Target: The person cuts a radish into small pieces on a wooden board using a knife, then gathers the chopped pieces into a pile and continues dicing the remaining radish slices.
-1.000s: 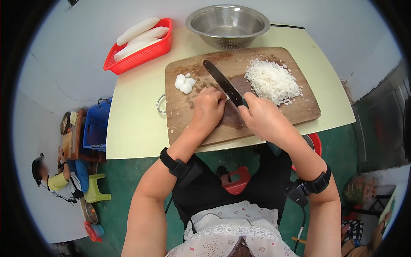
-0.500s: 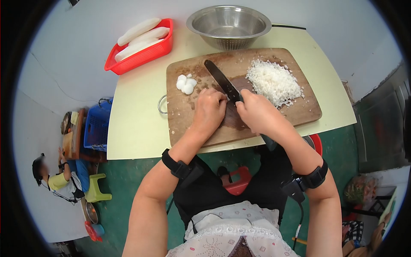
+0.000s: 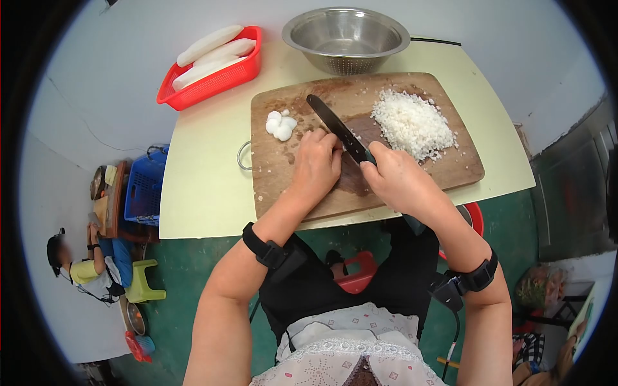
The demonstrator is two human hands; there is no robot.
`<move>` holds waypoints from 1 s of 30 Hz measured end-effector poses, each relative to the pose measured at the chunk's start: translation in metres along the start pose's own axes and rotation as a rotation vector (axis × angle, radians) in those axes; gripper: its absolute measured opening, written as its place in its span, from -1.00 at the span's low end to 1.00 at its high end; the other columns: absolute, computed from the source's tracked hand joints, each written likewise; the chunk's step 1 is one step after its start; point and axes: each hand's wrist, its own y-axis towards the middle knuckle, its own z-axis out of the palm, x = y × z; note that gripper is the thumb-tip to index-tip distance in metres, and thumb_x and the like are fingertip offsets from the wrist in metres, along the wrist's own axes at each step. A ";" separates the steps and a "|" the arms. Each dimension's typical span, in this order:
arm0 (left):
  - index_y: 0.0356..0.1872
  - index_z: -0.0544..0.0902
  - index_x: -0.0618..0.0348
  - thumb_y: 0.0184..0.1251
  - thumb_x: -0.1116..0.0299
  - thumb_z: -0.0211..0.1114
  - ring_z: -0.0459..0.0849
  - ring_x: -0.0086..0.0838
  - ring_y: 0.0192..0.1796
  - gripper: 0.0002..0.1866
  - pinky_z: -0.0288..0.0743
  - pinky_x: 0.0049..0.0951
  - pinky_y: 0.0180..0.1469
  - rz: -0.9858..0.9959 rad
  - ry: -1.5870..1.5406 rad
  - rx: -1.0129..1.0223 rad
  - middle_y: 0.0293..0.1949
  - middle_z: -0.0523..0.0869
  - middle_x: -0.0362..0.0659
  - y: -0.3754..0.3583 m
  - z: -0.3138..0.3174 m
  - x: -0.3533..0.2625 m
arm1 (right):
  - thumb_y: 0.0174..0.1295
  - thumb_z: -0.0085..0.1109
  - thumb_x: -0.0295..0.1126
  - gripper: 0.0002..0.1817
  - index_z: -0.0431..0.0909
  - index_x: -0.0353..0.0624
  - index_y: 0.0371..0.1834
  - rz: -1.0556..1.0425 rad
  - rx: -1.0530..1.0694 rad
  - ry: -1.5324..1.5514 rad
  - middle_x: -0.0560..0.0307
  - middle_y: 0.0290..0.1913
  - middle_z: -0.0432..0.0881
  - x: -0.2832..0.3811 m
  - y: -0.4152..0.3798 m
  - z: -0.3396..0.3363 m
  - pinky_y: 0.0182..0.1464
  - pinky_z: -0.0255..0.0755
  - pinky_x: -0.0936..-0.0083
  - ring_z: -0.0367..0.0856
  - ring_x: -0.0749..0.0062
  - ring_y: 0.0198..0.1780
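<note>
My right hand grips the handle of a dark-bladed knife, whose blade lies across the wooden cutting board pointing up and left. Curled just left of the blade, my left hand presses down on a piece of white vegetable; the fingers hide almost all of it. A heap of finely chopped white vegetable lies on the board to the right of the knife. A few larger white chunks sit near the board's left side.
A red basket with peeled white radishes stands at the table's back left. A steel colander bowl sits behind the board. Far down on the left a person sits by a blue crate and a green stool.
The knife and my right hand have shifted slightly back and forth along the board in a chopping motion. My left hand has stayed in place.
</note>
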 end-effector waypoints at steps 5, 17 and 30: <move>-0.51 0.56 0.27 -0.08 0.60 0.29 0.53 -0.07 -0.24 -0.91 0.41 -0.21 -0.18 0.007 -0.029 -0.006 -0.40 0.55 0.01 0.000 0.000 0.001 | 0.27 -0.05 -0.38 -0.74 0.40 -0.46 -0.33 0.005 0.022 0.001 -0.44 -0.42 0.57 0.002 0.002 0.001 -0.15 0.45 -0.01 0.59 -0.30 -0.26; -0.49 0.58 0.28 -0.06 0.60 0.23 0.53 -0.07 -0.25 -0.94 0.42 -0.20 -0.18 -0.008 -0.012 -0.011 -0.40 0.55 0.02 0.000 0.002 0.002 | 0.33 -0.10 -0.36 -0.77 0.30 -0.38 -0.30 0.204 0.115 0.226 -0.22 -0.56 0.52 0.006 0.019 -0.002 -0.54 0.42 0.20 0.55 0.06 -0.64; -0.47 0.58 0.27 -0.06 0.59 0.24 0.52 -0.08 -0.25 -0.92 0.42 -0.20 -0.19 0.046 0.047 -0.034 -0.40 0.55 0.00 -0.003 0.003 0.000 | 0.27 -0.05 -0.37 -0.75 0.38 -0.43 -0.34 -0.012 -0.037 0.052 -0.44 -0.44 0.56 0.003 -0.002 0.000 -0.15 0.44 -0.02 0.57 -0.32 -0.27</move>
